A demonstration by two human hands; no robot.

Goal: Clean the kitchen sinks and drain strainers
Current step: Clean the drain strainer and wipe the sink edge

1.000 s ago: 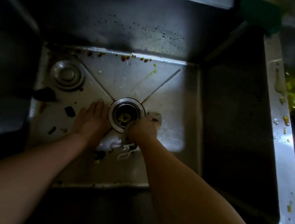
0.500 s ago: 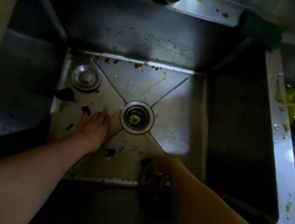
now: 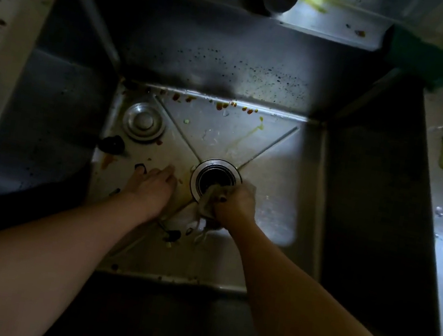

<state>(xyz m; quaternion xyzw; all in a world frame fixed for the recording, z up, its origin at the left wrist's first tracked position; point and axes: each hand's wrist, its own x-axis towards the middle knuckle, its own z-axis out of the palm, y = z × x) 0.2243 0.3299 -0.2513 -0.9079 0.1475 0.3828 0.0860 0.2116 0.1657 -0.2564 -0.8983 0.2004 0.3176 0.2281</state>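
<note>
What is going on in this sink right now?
A person is scrubbing a dirty steel sink. The right hand grips a wadded cloth against the rim of the open drain, while the left hand rests flat on the sink floor beside it. The round strainer cover lies out of the drain in the far left corner. Food bits along the back edge and dark scraps on the left have not been cleared.
</note>
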